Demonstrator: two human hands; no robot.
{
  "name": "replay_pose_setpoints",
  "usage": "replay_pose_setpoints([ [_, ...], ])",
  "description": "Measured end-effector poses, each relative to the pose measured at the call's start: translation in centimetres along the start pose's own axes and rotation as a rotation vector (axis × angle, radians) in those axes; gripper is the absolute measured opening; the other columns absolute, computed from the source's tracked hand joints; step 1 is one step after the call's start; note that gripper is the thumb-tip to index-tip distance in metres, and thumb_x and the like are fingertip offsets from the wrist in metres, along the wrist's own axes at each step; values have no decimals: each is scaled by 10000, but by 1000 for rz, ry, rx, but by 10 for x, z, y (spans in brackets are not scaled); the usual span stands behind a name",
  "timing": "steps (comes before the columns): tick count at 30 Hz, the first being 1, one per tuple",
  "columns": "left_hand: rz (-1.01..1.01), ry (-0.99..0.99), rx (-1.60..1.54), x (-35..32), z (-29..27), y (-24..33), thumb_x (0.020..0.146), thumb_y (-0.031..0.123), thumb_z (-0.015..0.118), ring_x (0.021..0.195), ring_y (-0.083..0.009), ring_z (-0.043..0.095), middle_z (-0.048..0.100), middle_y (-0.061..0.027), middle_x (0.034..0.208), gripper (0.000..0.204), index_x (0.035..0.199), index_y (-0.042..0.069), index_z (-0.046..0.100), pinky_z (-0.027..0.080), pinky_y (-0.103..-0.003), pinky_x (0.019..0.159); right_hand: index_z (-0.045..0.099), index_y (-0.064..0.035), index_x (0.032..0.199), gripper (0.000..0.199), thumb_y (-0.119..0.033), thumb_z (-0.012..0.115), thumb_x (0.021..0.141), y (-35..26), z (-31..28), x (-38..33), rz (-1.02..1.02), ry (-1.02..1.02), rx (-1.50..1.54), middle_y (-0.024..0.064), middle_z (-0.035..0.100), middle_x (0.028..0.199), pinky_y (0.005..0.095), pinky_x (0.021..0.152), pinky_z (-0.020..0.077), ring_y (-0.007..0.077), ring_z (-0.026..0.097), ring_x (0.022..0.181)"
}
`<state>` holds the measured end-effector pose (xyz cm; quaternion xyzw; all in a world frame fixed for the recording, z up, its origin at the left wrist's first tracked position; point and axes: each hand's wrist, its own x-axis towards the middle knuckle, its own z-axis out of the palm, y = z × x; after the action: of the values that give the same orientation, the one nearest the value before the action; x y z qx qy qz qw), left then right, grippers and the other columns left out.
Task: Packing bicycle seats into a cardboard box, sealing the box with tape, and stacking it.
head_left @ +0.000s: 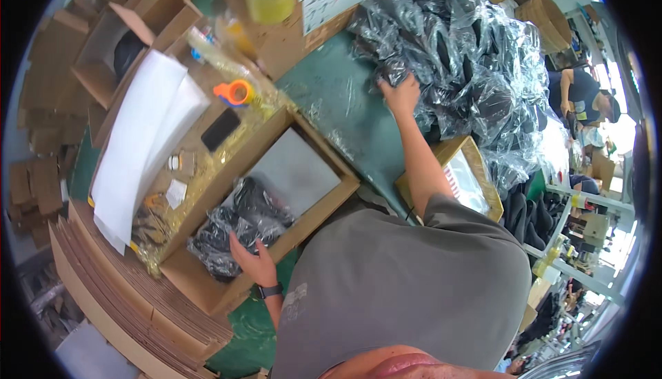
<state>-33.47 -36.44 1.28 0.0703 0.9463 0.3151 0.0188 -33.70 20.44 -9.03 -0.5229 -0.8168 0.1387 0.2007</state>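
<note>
My right hand [402,94] is reached out to the near edge of a large pile of black items in clear plastic bags [455,55]. Its fingers are closed on one bagged black item [394,72]. At the left, my left hand [255,262], with a dark watch on its wrist, rests against bagged black items [241,224] inside an open cardboard box [283,241]. Its thumb and fingers are apart. A flat light-grey sheet [296,168] lines the other end of the box. The exact kind of the bagged items is hard to make out.
On the bench lie white foam sheets [138,137], an orange tape dispenser [236,93], a dark phone [221,129] and a small bottle [183,162]. Flattened cardboard [124,289] is stacked at the left. A taped carton [476,179] stands by my right arm. Another person [583,96] is farther right.
</note>
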Motion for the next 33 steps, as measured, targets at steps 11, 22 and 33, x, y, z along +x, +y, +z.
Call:
replay_pose_setpoints([
  [11,506,-395,-167,87,202,256,863,222,813,1436,-449,459,492,-281,1542,834,1544,-53,416,371,-499,1205,689,-97,1186,494,-129,824,712,49,-159,81,-212,-278,91,174,681,1084,490,847,574,419,695,997],
  [22,-149,-489,-847,16,168,234,835,228,853,1259,-293,641,641,-142,1392,670,1398,-10,579,515,-445,1081,345,42,1588,928,-176,844,836,81,-30,85,-188,-856,583,217,551,1464,465,1094,468,369,571,1296],
  [33,-666,192,-1362,-32,21,23,984,288,653,908,-186,691,718,-59,1027,312,1166,36,676,561,-335,804,335,87,1589,1349,-762,813,656,8,22,-38,-931,-664,-531,254,268,1698,650,1279,106,406,131,1620],
])
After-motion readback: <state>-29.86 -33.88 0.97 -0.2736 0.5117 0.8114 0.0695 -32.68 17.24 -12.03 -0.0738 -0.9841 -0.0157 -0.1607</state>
